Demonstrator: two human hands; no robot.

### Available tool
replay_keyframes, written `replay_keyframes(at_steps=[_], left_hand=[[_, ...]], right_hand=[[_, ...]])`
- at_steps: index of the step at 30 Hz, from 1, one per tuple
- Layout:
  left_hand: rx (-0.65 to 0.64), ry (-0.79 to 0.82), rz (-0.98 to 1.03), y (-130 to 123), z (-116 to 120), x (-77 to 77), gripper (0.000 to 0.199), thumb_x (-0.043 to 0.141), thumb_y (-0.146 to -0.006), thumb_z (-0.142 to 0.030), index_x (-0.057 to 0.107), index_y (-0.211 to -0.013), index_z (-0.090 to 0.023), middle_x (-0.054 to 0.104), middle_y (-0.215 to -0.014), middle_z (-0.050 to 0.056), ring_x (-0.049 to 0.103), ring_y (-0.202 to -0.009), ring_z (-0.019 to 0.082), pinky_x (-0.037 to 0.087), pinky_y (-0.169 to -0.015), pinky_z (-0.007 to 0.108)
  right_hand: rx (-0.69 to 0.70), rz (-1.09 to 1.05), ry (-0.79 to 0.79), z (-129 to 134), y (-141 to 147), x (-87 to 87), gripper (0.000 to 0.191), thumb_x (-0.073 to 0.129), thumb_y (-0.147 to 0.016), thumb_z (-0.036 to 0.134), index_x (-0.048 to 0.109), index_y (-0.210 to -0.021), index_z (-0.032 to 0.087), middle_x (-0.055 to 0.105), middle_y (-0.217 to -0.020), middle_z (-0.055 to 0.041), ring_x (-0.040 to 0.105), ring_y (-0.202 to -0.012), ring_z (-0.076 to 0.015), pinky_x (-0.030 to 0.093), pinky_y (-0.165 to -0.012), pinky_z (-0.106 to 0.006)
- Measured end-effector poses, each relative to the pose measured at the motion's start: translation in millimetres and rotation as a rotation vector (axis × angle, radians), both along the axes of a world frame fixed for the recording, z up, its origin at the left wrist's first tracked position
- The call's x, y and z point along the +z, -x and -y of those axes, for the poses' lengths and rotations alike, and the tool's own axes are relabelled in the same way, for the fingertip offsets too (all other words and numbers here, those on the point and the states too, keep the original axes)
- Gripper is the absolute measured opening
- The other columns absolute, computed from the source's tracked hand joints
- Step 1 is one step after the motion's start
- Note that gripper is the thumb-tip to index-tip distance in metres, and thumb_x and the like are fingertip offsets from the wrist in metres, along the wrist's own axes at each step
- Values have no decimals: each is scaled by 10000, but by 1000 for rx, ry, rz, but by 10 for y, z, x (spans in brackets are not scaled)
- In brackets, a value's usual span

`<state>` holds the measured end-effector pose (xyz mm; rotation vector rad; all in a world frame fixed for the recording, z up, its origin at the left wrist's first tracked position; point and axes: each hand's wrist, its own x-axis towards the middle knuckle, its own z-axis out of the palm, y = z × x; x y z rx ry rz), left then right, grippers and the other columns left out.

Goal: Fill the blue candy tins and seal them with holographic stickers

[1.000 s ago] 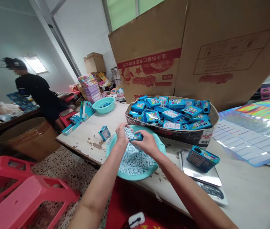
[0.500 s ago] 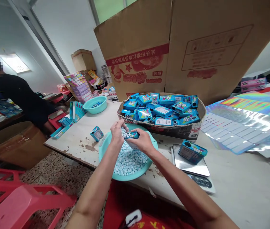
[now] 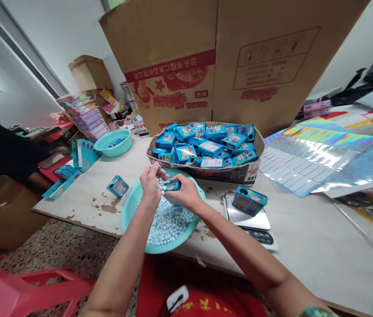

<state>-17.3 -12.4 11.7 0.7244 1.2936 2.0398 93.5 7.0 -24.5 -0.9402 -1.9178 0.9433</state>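
Over a turquoise basin [image 3: 129, 220] of pale blue candies [image 3: 170, 224], my left hand [image 3: 151, 185] is cupped around several candies. My right hand [image 3: 186, 191] grips a small blue box [image 3: 173, 186] just right of it, and the candies in my left hand lie at the box's near end. Another blue box [image 3: 118, 187] rests on the table left of the basin. A further one [image 3: 250, 201] sits on a silver scale [image 3: 262, 220] to the right. Behind the basin, a cut-down carton [image 3: 229, 175] holds many blue boxes [image 3: 211, 147].
A tall cardboard sheet [image 3: 180, 53] stands behind the carton. Shiny printed sheets [image 3: 305, 163] cover the table's right side. A smaller turquoise basin [image 3: 117, 149] and flat blue cartons [image 3: 82, 154] are at the left. Red stools [image 3: 34, 290] stand lower left, and a person's dark sleeve [image 3: 5, 145] shows beyond.
The camera view has turned right, so most things appear shifted left. My hands keep the same hold over the basin. The other person's head has left the view.
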Motion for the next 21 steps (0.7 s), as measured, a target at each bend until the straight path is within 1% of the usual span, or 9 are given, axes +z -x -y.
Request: replay_keyframes(at_steps=[4, 7, 9, 12, 14, 16, 17, 19, 21], left_hand=[[-42, 38, 27, -16, -23, -37, 241, 653, -694, -359, 529, -649, -158, 533, -528, -25, 516, -425, 98, 416, -433, 216], [-32, 24, 1, -39, -39, -39, 231, 642, -711, -364, 539, -669, -162, 488, -486, -40, 455, -367, 81, 342, -369, 196], [-59, 29, -5, -55, -41, -15, 227, 634, -721, -371, 546, -682, -166, 457, -456, -48, 421, -340, 75, 308, -351, 189], [-160, 36, -1, -19, -35, 35, 221, 625, -731, -374, 555, -690, -168, 454, -447, -43, 427, -342, 85, 327, -367, 196], [-135, 3, 18, 72, -50, 32, 224, 611, -741, -386, 565, -697, -171, 465, -459, -37, 465, -377, 100, 374, -412, 208], [-39, 21, 24, 195, -100, -47, 209, 602, -743, -375, 581, -697, -172, 495, -488, -26, 504, -433, 112, 418, -476, 217], [-10, 78, 1, 251, -138, -120, 175, 613, -729, -340, 590, -688, -172, 518, -507, -20, 518, -465, 115, 428, -508, 215], [-18, 240, -73, 314, -222, -322, 83, 656, -658, -213, 592, -628, -169, 560, -537, -9, 535, -526, 123, 427, -554, 205], [-40, 355, -90, 287, -291, -544, 131, 671, -571, -94, 570, -554, -175, 573, -544, -9, 550, -585, 141, 421, -585, 198]], right_hand=[[19, -2, 13, -30, -35, -30, 344, 742, -586, 337, 635, -896, 234, 671, -826, 21, 597, -734, -166, 424, -657, -255], [39, -29, -6, -42, -37, -51, 331, 740, -599, 357, 636, -888, 233, 668, -823, 21, 593, -739, -165, 423, -656, -251], [65, -55, -2, -50, -22, -68, 331, 742, -599, 354, 639, -889, 230, 669, -838, 19, 593, -749, -163, 427, -661, -249], [84, -101, 51, -70, -33, -82, 347, 751, -587, 363, 642, -886, 221, 665, -833, 19, 592, -747, -158, 436, -667, -250], [63, -129, 108, -87, -97, -69, 374, 751, -582, 398, 641, -888, 214, 656, -790, 21, 587, -711, -152, 444, -653, -254], [30, -162, 159, -106, -202, -37, 411, 749, -575, 434, 639, -898, 205, 644, -742, 21, 580, -666, -149, 452, -626, -258], [5, -189, 162, -117, -259, -18, 426, 746, -580, 442, 638, -914, 201, 645, -748, 14, 583, -668, -152, 458, -630, -264], [-52, -234, 135, -135, -348, 22, 442, 745, -586, 440, 638, -936, 193, 654, -789, -5, 594, -703, -165, 468, -662, -280], [-58, -237, 118, -143, -382, 55, 434, 750, -582, 425, 641, -928, 188, 656, -800, -12, 598, -720, -174, 470, -680, -290]])
